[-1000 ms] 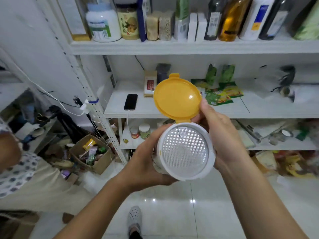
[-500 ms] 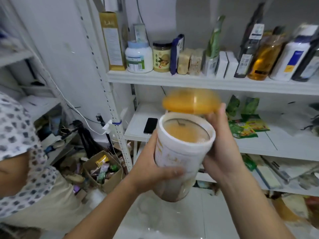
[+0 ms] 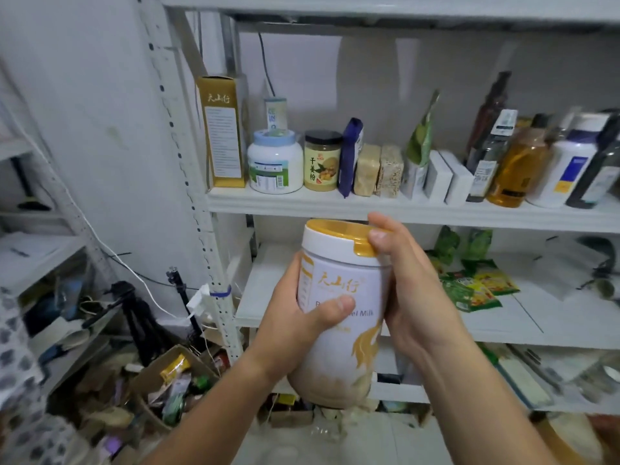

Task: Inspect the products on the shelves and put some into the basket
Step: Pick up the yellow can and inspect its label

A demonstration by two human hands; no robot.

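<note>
Canister [image 3: 339,317] near-upright, lid end up, between hands [image 3: 302,317]

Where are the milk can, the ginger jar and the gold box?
milk can [image 3: 339,330], head view, white label front
ginger jar [image 3: 321,162], head view, yellow label
gold box [image 3: 223,135], head view, printed side panel

White metal shelving [image 3: 369,204] (slotted uprights), grey wall [image 3: 100,95], tiled floor [image 3: 335,444]

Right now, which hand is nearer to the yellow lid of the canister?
Right. The right hand grips the canister near its top, thumb pressing on the yellow lid. The left hand holds the canister's body lower down, below the lid.
</note>
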